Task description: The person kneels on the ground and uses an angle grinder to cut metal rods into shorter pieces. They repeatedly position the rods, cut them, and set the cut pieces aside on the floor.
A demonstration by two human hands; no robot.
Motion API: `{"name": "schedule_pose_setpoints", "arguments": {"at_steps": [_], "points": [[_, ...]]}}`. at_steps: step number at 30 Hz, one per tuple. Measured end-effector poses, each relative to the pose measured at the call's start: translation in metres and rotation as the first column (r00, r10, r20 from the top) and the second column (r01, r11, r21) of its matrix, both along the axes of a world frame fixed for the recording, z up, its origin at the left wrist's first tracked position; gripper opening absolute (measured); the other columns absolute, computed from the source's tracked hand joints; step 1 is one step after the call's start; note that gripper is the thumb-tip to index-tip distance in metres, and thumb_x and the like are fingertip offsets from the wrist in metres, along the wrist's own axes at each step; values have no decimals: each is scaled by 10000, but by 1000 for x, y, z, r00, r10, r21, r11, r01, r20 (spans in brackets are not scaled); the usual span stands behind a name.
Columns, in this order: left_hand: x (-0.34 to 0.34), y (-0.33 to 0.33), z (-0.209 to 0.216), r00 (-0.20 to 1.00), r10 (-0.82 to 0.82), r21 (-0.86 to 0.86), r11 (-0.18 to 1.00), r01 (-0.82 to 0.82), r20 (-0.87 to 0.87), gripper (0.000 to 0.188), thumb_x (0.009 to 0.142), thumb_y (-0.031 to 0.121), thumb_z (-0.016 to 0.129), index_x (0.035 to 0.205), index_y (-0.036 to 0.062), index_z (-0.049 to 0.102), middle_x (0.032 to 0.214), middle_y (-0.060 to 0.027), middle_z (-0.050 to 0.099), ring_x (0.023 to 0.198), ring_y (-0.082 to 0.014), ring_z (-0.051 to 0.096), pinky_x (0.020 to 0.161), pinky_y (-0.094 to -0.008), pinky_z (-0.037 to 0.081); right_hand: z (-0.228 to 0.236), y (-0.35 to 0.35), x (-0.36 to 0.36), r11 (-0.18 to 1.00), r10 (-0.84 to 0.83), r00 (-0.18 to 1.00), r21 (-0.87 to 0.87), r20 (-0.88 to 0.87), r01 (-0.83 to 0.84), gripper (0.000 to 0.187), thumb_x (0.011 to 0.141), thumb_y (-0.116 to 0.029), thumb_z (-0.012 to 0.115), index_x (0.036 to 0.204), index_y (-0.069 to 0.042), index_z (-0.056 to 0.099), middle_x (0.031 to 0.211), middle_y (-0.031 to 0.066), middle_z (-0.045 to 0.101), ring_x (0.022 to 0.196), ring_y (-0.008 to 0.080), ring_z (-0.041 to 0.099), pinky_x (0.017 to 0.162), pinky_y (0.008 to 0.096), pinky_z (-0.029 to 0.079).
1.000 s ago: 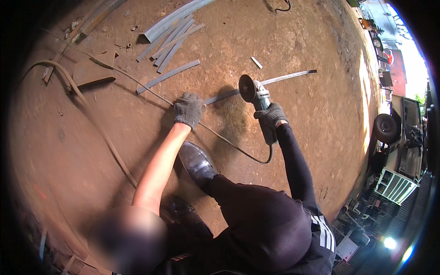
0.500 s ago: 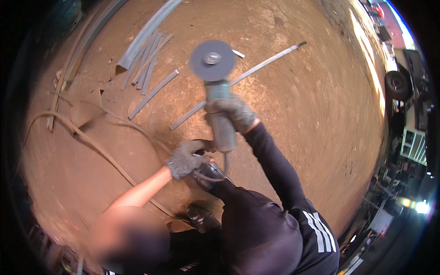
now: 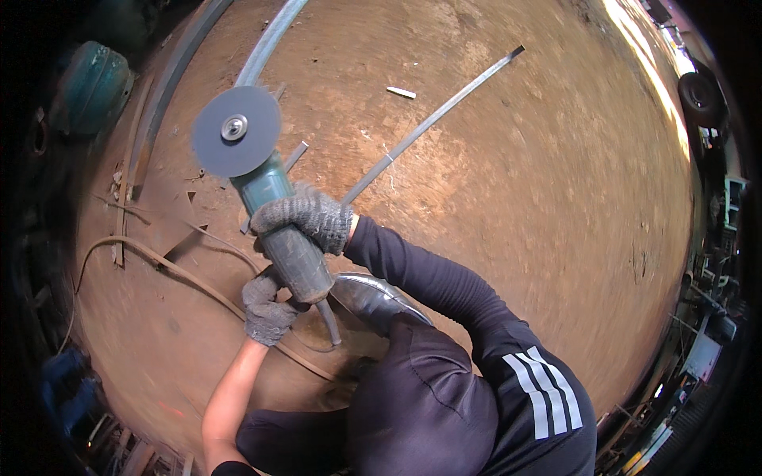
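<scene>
A green and dark-grey angle grinder [image 3: 298, 262] is held up in front of me, tilted to the upper left. Its round grey disc [image 3: 255, 151] faces upward, with the metal nut visible at the centre. My right hand [image 3: 305, 218], in a grey knitted glove, is wrapped round the grinder's body. At the rear end, my gloved left hand [image 3: 267, 309] has its fingers curled against the housing, partly hidden behind it. The power cord [image 3: 327, 321] hangs from that end. Beyond the right hand, a long thin steel bar [image 3: 436, 115] lies on the ground.
A small pale offcut [image 3: 402, 93] lies near the bar. Long steel lengths [image 3: 178, 75] stretch along the upper left, beside a green rounded tank [image 3: 94, 87]. A tan hose or cable [image 3: 186, 278] crosses the dirt at left. My black shoe [image 3: 373, 297] is just below the grinder.
The grinder has swung left and tilted, its disc now over the steel pieces at left. Both hands moved left with it, and the view has shifted.
</scene>
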State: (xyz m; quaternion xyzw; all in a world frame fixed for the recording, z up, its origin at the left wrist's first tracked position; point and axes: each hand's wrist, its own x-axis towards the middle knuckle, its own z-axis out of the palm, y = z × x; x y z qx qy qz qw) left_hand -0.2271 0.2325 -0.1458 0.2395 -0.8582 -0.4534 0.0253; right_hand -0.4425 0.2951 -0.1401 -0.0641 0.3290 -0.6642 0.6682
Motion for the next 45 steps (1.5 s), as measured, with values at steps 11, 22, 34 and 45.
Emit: {"name": "schedule_pose_setpoints", "arguments": {"at_steps": [11, 22, 34, 45], "points": [[-22, 30, 0, 995, -5, -182, 983, -12, -97, 392, 696, 250, 857, 971, 26, 689, 872, -144, 704, 756, -304, 689, 686, -393, 537, 1, 12, -19, 996, 43, 998, 79, -48, -39, 399, 792, -187, 813, 1055, 63, 646, 919, 166, 717, 779, 273, 747, 688, 377, 635], [-53, -14, 10, 961, -57, 558, 823, -108, 271, 727, 661, 596, 847, 1077, 22, 682, 1000, -112, 708, 958, -230, 661, 832, -361, 518, -13, 10, 6, 992, -106, 955, 36, -276, 121, 384, 840, -232, 754, 1079, 46, 642, 945, 142, 697, 855, 257, 712, 747, 372, 604], [-2, -72, -49, 812, 581, 503, 685, -527, 60, 383, 756, 267, 851, 1011, 29, 692, 924, -53, 721, 810, -175, 693, 737, -320, 576, -35, -115, 31, 908, 285, 513, 58, -810, -414, 572, 841, -314, 801, 1307, -52, 599, 1182, 139, 693, 1036, 285, 686, 902, 393, 556], [116, -242, -142, 587, 806, 431, 503, -749, 80, 288, 954, 331, 611, 1096, 81, 603, 924, -42, 645, 722, -171, 577, 641, -303, 464, -125, 75, -150, 855, 433, -180, 339, -883, 391, 431, 850, -332, 690, 1195, -75, 667, 1198, 182, 671, 1142, 362, 634, 1009, 455, 481]]}}
